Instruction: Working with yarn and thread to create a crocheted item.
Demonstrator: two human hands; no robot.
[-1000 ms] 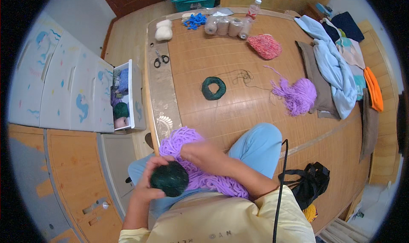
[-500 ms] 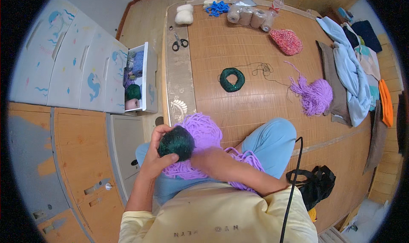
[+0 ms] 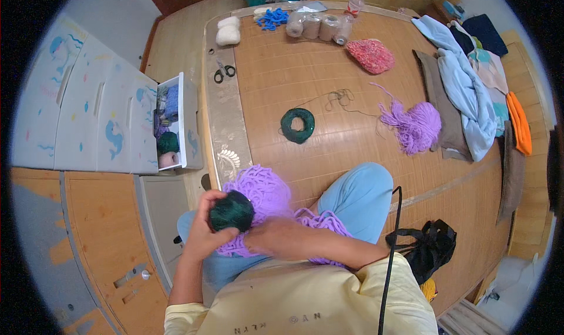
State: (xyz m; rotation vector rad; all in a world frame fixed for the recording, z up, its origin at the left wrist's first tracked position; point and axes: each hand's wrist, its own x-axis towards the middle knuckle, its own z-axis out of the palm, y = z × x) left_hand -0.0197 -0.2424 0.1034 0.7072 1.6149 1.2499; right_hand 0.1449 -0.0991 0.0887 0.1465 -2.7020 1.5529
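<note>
The left hand's (image 3: 202, 234) fingers curve around the left side of one dark green yarn ball (image 3: 231, 211), parted by about the ball's width, fingertips on its far side and thumb on its near side. The right hand (image 3: 271, 236) is blurred just beside the ball's near right side; whether its fingers are spread or pinching, or touch the ball, I cannot tell. Under and beside both hands, one heap of chunky purple yarn (image 3: 261, 188) covers part of the lap. Beyond the knees, one dark green yarn ring (image 3: 288, 126) lies on the bamboo mat (image 3: 329, 158), a loose thread trailing from it toward one purple skein (image 3: 422, 126) nearer the mat's right side. One pair of scissors (image 3: 220, 76) rests on the cloth border along the left edge. Near the far edge are one blue yarn bundle (image 3: 272, 20), four wrapped beige yarn cones (image 3: 320, 27), one bottle (image 3: 355, 7) and one pink-red knitted piece (image 3: 371, 56).
</note>
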